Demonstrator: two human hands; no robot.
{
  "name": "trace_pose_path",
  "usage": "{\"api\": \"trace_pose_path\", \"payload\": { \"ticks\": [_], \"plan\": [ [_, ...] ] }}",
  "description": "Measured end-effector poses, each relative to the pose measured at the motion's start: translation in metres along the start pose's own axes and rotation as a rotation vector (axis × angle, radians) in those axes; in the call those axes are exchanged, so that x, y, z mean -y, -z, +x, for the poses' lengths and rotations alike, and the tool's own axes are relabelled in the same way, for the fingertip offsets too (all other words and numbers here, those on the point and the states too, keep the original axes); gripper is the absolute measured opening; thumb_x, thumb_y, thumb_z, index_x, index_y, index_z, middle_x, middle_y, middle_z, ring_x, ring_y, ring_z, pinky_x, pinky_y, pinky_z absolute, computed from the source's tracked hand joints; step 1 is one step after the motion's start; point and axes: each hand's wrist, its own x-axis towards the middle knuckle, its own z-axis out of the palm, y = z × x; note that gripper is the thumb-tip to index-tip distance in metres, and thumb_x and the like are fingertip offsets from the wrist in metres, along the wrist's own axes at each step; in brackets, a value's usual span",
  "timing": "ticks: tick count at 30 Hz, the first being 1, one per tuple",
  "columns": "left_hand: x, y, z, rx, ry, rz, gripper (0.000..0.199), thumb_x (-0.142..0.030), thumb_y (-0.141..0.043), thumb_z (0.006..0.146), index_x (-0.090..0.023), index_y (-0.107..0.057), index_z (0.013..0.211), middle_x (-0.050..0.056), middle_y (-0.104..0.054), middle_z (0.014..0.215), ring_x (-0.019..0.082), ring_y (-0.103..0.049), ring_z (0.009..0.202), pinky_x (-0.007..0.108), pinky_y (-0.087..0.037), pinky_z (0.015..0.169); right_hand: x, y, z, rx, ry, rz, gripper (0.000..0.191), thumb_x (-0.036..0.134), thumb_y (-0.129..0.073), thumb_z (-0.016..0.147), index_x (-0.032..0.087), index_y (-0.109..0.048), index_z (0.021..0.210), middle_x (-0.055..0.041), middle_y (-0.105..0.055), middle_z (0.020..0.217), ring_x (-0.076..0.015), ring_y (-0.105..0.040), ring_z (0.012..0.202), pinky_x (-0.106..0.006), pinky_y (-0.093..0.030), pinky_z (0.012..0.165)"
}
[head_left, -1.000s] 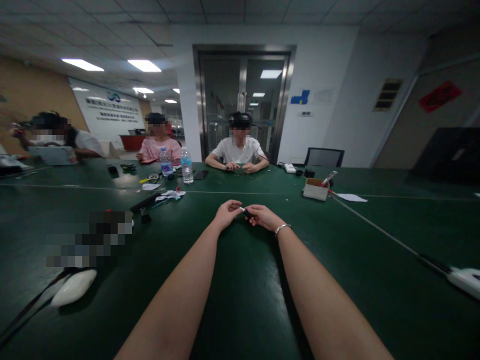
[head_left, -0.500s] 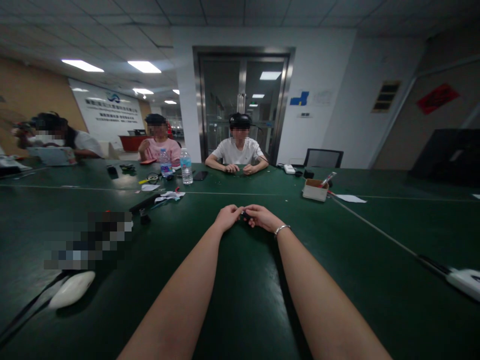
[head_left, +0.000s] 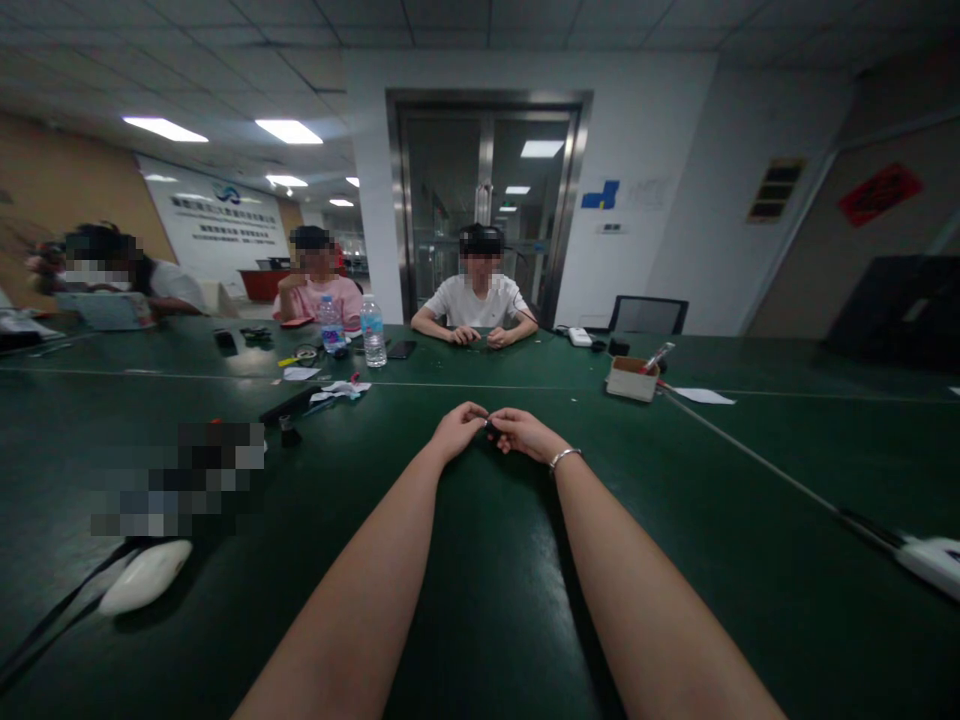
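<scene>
Both arms reach forward over the dark green table point(head_left: 495, 640), and the two hands meet near its middle. A small black object point(head_left: 491, 428) sits between the fingertips; its kind is too small to tell. My right hand point(head_left: 525, 435), with a silver bracelet at the wrist, is closed on it with thumb and fingers. Bent and closed, my left hand point(head_left: 457, 432) brings its thumb and fingertips to the left end of that object. What lies within the left fingertips is hidden.
A small cardboard box point(head_left: 632, 381) with pen-like items stands right of the hands, beside a cable and white paper point(head_left: 701, 397). Water bottles point(head_left: 373, 335) and a phone point(head_left: 402, 350) are back left. A white rounded object point(head_left: 146, 578) lies front left. Several people sit opposite, including one in white point(head_left: 480, 300).
My left hand's fingers have lifted slightly at the black object. My right hand stays almost still. The person in pink has moved a hand up toward the head.
</scene>
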Motion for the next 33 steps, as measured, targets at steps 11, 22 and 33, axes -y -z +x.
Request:
{"api": "trace_pose_path", "payload": {
  "ticks": [11,22,33],
  "plan": [
    [0.0016,0.0008,0.0003,0.0,0.008,0.023,0.033,-0.043,-0.046,0.082,-0.016,-0.064,0.092,0.0,-0.058,0.065,0.01,-0.049,0.055,0.022,-0.039,0.055,0.0009,-0.0002,0.0001,0.011,0.001,-0.012,0.002,0.014,-0.054,0.086,0.013,-0.055,0.086,-0.0023,-0.061,0.065,-0.0067,-0.055,0.046,-0.016,-0.048,0.043],
    [0.0017,0.0008,0.0,0.003,0.026,-0.016,0.029,-0.037,-0.049,0.08,-0.016,-0.064,0.093,0.001,-0.06,0.07,0.011,-0.052,0.059,0.022,-0.039,0.056,0.0016,-0.0011,-0.0011,0.009,0.005,-0.016,0.004,0.017,-0.058,0.085,0.013,-0.056,0.087,-0.0014,-0.061,0.065,-0.0062,-0.055,0.046,-0.016,-0.049,0.043],
    [0.0053,0.001,0.002,0.013,-0.028,0.046,0.03,-0.038,-0.054,0.077,-0.017,-0.065,0.096,0.003,-0.064,0.079,0.012,-0.055,0.067,0.023,-0.042,0.062,0.0012,-0.0007,-0.0011,0.024,0.018,-0.016,0.003,0.015,-0.057,0.085,0.013,-0.057,0.087,-0.0014,-0.061,0.065,-0.0054,-0.053,0.045,-0.015,-0.048,0.043]
  ]
}}
